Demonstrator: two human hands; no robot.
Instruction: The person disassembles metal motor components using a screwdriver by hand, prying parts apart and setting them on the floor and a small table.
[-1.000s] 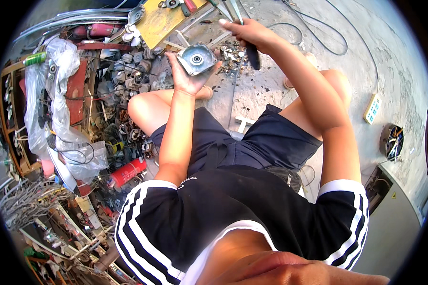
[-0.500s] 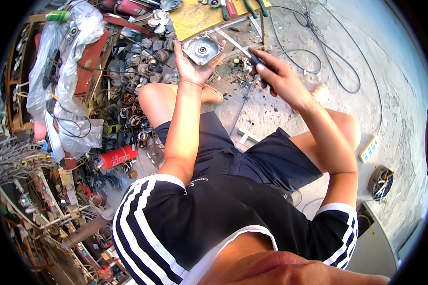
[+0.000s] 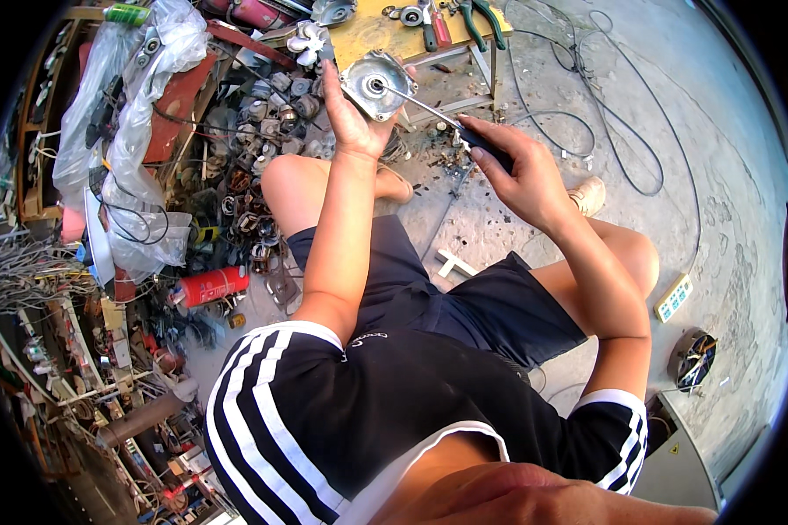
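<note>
While left hand [image 3: 352, 112] grips round metal housing [image 3: 375, 83], right hand [image 3: 518, 171] holds screwdriver [image 3: 446, 122]

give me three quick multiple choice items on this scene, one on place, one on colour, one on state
1. Where does the screwdriver tip sit?
A. at the centre of the metal cover
B. on the floor
C. in the plastic bag

2. What colour is the cylinder lying in the clutter on the person's left?
A. blue
B. red
C. white

3. What is the left hand doing?
A. hanging free
B. resting on the knee
C. holding the metal cover up

Answers: 1 A, the shaft ends at the cover's middle hole. 2 B, its body is plainly red. 3 C, the palm and fingers cup the cover, while the right hand grips the handle.
</note>
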